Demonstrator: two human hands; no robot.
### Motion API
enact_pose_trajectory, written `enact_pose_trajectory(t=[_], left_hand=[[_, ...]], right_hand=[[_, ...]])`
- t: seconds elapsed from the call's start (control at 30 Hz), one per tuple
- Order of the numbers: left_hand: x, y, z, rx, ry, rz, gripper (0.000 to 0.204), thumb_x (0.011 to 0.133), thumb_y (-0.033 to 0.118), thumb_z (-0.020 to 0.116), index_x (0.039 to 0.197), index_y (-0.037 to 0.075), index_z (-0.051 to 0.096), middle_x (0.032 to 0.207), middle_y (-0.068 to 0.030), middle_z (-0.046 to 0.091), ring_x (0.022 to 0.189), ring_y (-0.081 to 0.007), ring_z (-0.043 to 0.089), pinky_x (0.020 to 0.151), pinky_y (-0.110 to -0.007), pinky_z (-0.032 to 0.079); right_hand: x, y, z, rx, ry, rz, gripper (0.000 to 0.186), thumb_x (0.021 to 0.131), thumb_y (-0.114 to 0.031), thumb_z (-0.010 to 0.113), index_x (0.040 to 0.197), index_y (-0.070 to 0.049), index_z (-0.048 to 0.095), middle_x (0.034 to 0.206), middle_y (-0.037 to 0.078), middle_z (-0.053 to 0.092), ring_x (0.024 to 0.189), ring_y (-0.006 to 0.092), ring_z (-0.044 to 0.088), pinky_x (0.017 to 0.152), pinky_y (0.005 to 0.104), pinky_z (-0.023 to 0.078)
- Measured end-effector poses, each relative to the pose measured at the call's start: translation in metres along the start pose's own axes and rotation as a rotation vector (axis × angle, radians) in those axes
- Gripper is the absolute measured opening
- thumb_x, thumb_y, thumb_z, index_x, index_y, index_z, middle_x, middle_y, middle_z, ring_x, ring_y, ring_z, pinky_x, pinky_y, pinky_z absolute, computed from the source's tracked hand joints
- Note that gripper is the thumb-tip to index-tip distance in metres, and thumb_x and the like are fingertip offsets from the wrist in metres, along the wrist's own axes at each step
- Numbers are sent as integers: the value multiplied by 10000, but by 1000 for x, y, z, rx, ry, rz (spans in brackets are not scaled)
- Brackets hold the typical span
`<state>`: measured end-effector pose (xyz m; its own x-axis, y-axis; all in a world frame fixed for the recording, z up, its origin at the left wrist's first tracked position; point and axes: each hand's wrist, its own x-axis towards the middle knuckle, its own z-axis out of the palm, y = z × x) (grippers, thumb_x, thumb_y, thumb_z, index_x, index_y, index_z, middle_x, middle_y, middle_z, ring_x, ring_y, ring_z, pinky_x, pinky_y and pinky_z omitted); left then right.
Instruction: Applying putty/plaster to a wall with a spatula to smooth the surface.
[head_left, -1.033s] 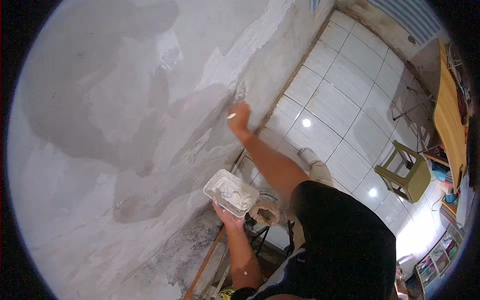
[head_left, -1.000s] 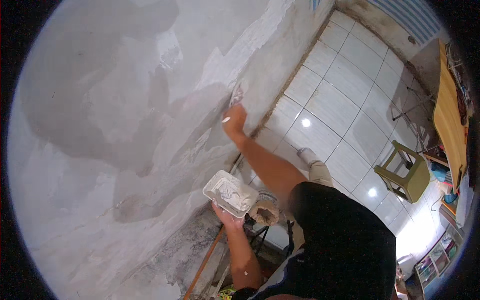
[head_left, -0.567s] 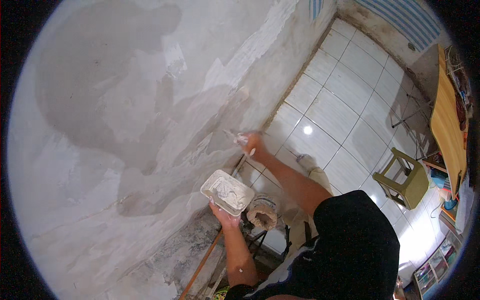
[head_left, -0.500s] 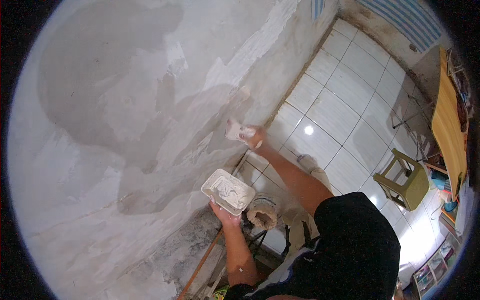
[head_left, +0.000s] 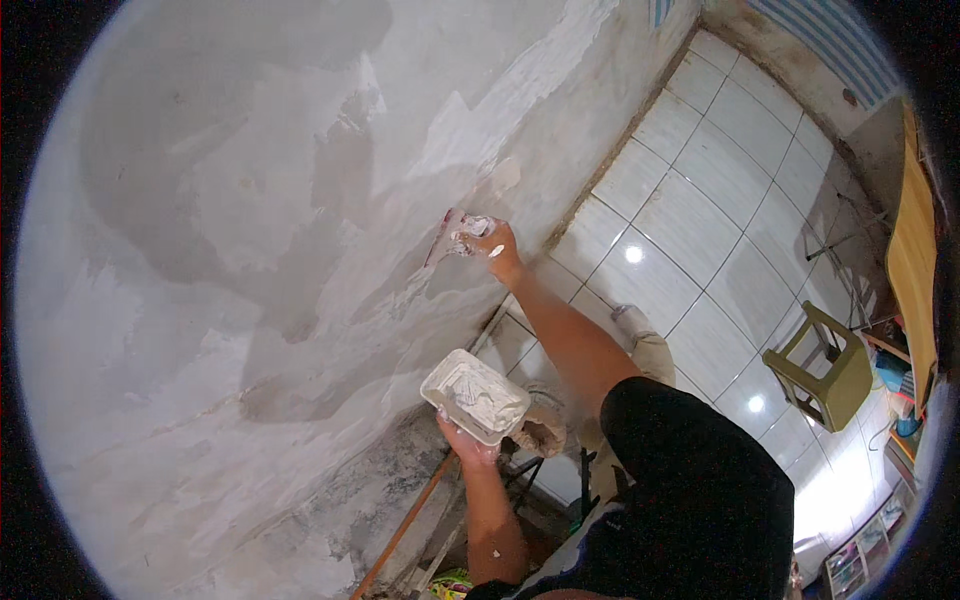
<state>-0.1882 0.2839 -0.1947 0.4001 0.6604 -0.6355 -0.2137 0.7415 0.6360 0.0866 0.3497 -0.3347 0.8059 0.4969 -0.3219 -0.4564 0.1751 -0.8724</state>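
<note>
My right hand (head_left: 500, 247) grips a wide scraper (head_left: 448, 234) smeared with white paste, its blade on or very close to the patchy grey-white wall (head_left: 220, 250). Lower down, my left hand (head_left: 463, 443) holds a white rectangular tray (head_left: 432, 380) from underneath, with creamy white paste (head_left: 473, 390) inside. Just right of the tray an open, crumpled sack (head_left: 543, 430) stands low beside the wall, partly hidden by the tray and my right arm.
An orange pole (head_left: 405, 525) and metal pieces lie below my left arm. White floor tiles (head_left: 720, 230) run along the wall. An olive plastic stool (head_left: 830, 380), a leaning wooden board (head_left: 910, 250), a folded metal frame (head_left: 840, 240) and assorted items crowd the right side.
My right hand with the scraper moved down along the wall, then back up a little, turning the blade. The whole view has shifted slightly; the left hand still holds the tray.
</note>
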Motion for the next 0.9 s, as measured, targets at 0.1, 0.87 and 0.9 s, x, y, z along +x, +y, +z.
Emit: enact_pose_trajectory(t=[0.1,0.87,0.9], left_hand=[[6,-4,-4,-25,-6,10,641,900,470,469,1396,70,396,1366,-130,486,1240,-351,488,1022,-525,430],[9,-5,-10,-94,-20,42,627,916,480,449,1389,70,410,1356,-127,502,1224,-338,506,1015,-514,438],[10,-7,-5,-104,-36,35,619,921,479,440,1388,73,413,1355,-121,505,1221,-333,510,1014,-511,439]], right_hand=[[9,16,-3,174,-55,-36,286,744,-187,814,904,11,682,839,58,707,693,107,618,633,305,513],[43,60,-137,193,413,-163,202,896,-100,620,1084,-26,627,864,27,646,766,111,607,656,270,497],[53,46,-137,112,513,-124,183,895,-98,621,1057,-15,629,852,22,635,735,113,602,647,266,494]])
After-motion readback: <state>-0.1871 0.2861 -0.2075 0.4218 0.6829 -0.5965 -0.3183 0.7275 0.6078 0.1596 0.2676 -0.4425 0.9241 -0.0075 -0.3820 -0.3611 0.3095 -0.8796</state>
